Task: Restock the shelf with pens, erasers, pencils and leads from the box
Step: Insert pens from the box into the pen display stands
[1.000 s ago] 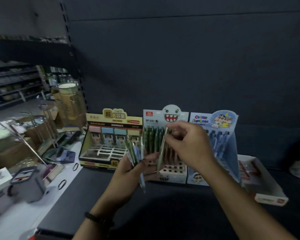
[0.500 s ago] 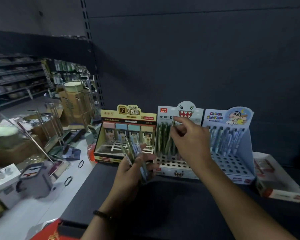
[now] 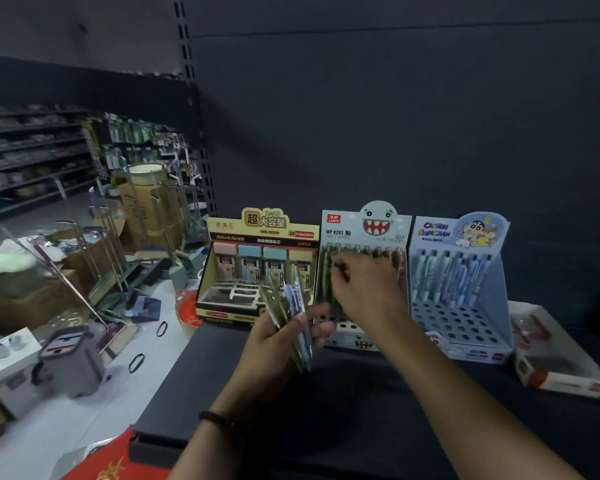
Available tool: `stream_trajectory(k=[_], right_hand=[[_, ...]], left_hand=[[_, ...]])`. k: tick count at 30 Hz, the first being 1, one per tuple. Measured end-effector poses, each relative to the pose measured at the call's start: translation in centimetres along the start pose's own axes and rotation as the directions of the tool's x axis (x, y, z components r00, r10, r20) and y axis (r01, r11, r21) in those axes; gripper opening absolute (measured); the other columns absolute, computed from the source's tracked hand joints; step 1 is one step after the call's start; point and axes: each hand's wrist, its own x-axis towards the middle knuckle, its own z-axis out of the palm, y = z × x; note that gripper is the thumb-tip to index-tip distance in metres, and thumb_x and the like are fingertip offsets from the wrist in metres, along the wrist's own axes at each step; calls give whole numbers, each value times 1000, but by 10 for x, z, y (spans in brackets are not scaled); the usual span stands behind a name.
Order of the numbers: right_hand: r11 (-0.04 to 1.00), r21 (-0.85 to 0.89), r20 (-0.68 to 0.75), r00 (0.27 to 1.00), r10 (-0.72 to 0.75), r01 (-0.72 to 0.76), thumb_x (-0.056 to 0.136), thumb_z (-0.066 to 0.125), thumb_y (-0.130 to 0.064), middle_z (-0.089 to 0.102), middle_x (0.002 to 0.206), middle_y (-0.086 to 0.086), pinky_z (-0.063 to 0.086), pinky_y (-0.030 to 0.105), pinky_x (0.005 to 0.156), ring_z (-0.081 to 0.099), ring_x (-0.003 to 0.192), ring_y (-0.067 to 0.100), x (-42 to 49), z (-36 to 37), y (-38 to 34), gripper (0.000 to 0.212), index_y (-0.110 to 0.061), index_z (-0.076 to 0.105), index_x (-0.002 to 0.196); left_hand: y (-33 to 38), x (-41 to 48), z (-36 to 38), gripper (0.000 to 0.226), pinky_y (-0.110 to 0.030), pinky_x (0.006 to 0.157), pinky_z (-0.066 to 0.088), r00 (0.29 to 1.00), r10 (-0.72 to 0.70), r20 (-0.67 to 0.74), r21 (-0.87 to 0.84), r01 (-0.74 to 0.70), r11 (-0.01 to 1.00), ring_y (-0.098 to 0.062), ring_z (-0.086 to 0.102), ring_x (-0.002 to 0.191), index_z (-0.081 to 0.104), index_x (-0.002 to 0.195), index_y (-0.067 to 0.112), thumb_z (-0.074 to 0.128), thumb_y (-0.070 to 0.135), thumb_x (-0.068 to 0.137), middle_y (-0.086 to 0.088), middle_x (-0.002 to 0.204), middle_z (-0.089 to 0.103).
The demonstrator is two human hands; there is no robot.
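Observation:
My left hand (image 3: pixel 278 337) grips a fanned bundle of pens (image 3: pixel 291 306), green and blue, just in front of the displays. My right hand (image 3: pixel 368 289) reaches into the white monster-face pen display (image 3: pixel 378 226) with its fingers curled among the green pens (image 3: pixel 326 268) standing in the back row; whether it still pinches one is hidden. To the left stands the yellow lead display (image 3: pixel 264 237) with several lead cases. To the right is the blue cartoon pen display (image 3: pixel 461 271) with several blue pens.
The dark shelf board (image 3: pixel 361 410) holds the three displays and a white flat box (image 3: pixel 555 358) at far right. Left of the shelf, the aisle floor is cluttered with cardboard boxes (image 3: pixel 146 202), metal racks, a grey bucket (image 3: pixel 70 365) and loose bands.
My right hand has gone from beside the bundle down into the monster display's back row with a green pen. The view shifted left and the left hand stayed with its bundle.

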Motion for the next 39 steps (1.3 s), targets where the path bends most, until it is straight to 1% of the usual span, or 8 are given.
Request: stream_trajectory(k=[5, 11, 16, 21, 23, 26, 31, 39], right_hand=[[993, 117, -43, 999, -8, 12, 106, 62, -31, 73, 79, -11, 55, 20, 56, 63, 52, 2, -5, -17, 0, 29, -27, 72, 132], [900, 436, 114, 993, -21, -31, 91, 83, -32, 79, 93, -14, 60, 27, 84, 74, 87, -1, -15, -38, 22, 29, -34, 78, 119], [803, 589, 117, 993, 20, -86, 91, 84, -14, 79, 84, -1, 60, 20, 66, 77, 76, 9, -19, -55, 32, 28, -26, 78, 116], [818, 575, -160, 979, 125, -11, 91, 83, -16, 77, 75, -1, 66, 43, 78, 77, 72, 17, -11, -68, 52, 31, -33, 78, 117], [839, 544, -199, 971, 132, -2, 92, 83, -16, 76, 74, -2, 66, 45, 76, 77, 72, 16, -9, -66, 57, 29, -33, 78, 114], [888, 459, -238, 965, 110, 12, 92, 83, -19, 75, 74, -6, 65, 35, 76, 75, 72, 8, -9, -53, 57, 26, -34, 79, 113], [958, 286, -294, 954, 57, 31, 94, 81, -24, 71, 82, -18, 48, 0, 74, 67, 82, -10, -5, -36, 51, 28, -31, 78, 121], [985, 170, -200, 979, 28, 6, 97, 76, -26, 76, 93, -11, 50, 6, 76, 69, 81, -1, -1, -23, 42, 24, -30, 77, 120]], left_hand=[[0, 1, -1, 24, -37, 86, 63, 999, -35, 19, -142, 38, 989, -33, 76, 102, 64, 121, -7, 51, 9, 108, -22, 111, 74], [-3, -4, 28, 27, -34, 79, 62, 991, -6, 130, -95, 18, 995, -26, 77, 92, 63, 127, -5, 50, 9, 109, -22, 119, 76], [-4, -2, 46, 27, -42, 84, 64, 975, 1, 224, -82, 18, 996, -37, 77, 101, 62, 131, 0, 47, 8, 110, -24, 123, 74], [-10, 4, 38, 31, -48, 79, 62, 984, 137, 117, 126, -151, 980, -32, 76, 93, 61, 138, 24, 43, 19, 113, -8, 111, 78], [-17, 13, 25, 32, -35, 55, 41, 987, 155, 46, 179, -161, 970, -20, 53, 61, 62, 138, 28, 43, 22, 114, -4, 78, 60], [-25, 21, 17, 30, -30, 53, 18, 998, 59, 17, 91, -60, 994, -13, 22, 57, 60, 138, 18, 40, 18, 115, 4, 70, 30], [-26, 19, 15, 19, -28, 49, 29, 1000, -5, 3, -16, 5, 1000, -13, 27, 57, 53, 104, 13, 41, -1, 108, -1, 74, 36], [-20, 3, 19, 23, -34, 72, 57, 994, 66, 83, 113, -75, 991, -28, 66, 84, 58, 132, 6, 50, 9, 111, -17, 105, 72]])
